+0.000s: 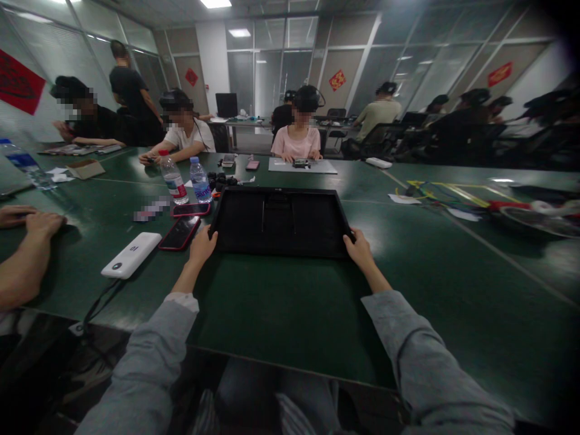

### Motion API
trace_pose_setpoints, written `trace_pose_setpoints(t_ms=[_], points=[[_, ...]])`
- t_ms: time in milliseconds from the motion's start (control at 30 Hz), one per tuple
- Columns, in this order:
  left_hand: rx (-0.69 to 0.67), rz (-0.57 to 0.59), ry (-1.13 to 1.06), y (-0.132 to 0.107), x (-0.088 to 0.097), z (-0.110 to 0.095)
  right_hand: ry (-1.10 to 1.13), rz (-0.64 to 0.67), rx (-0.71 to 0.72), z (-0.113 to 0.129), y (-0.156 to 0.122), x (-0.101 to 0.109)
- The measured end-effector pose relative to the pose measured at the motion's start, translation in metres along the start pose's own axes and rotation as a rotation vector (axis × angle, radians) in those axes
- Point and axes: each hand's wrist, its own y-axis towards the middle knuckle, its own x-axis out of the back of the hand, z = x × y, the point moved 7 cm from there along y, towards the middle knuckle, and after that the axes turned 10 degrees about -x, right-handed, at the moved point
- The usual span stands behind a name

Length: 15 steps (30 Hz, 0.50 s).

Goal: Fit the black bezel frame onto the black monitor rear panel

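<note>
A wide black shallow tray (312,246) with raised edges lies before me on the green table. Its recessed middle holds a darker rectangular part with thin upright lines; what kind of thing it is I cannot make out further. My left hand (203,244) is closed on its left edge, the thumb on top and the fingers mostly hidden. At the opposite side, my right hand (359,246) grips the right edge near the front corner. Left of the tray lie a red-edged phone (180,234) and a second phone (192,209).
Two water bottles, one red-capped (173,178) and one blue-capped (200,181), stand behind the phones. A white power bank (131,255) with a cable lies left. Another person's forearm (27,266) rests far left. Coloured wires (448,196) lie right. People sit across the green table (290,308).
</note>
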Motion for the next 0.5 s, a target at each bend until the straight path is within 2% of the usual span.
trace_pose_setpoints(t_ms=[500], points=[[-0.022,-0.014,0.015,-0.0022,0.0052,-0.0075,-0.030,0.012,-0.028,0.0063,-0.0037,0.0011]])
